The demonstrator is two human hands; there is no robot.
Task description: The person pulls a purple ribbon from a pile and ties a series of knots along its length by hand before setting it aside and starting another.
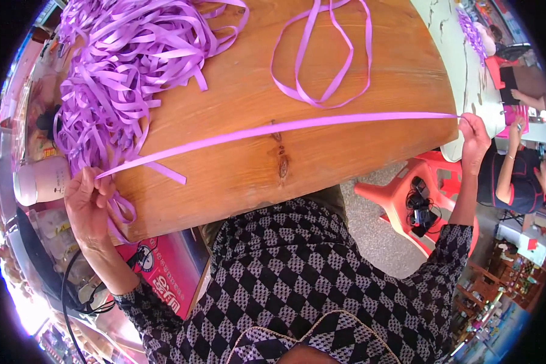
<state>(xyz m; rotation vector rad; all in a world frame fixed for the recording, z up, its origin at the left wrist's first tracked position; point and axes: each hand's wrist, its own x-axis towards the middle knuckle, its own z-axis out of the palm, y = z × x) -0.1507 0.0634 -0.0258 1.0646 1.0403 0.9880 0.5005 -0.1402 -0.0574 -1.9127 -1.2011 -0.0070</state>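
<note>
A purple ribbon (273, 128) stretches taut across the near part of the wooden table, between my two hands. My left hand (88, 193) pinches one end at the table's left edge, with a short ribbon tail (165, 172) lying close by. Out past the table's right edge, my right hand (474, 134) grips the other end between closed fingertips. Beyond my left hand rises a big tangled heap of purple ribbons (133, 54). A separate looped ribbon (299, 79) lies on the far middle of the tabletop.
The wooden table (236, 194) fills the middle. A red plastic stool (394, 191) carrying black cabled devices (421, 209) stands at right. Left are a pale cylindrical container (42, 182) and a pink printed box (164, 267). Other people (519, 179) sit far right by a white table (467, 79).
</note>
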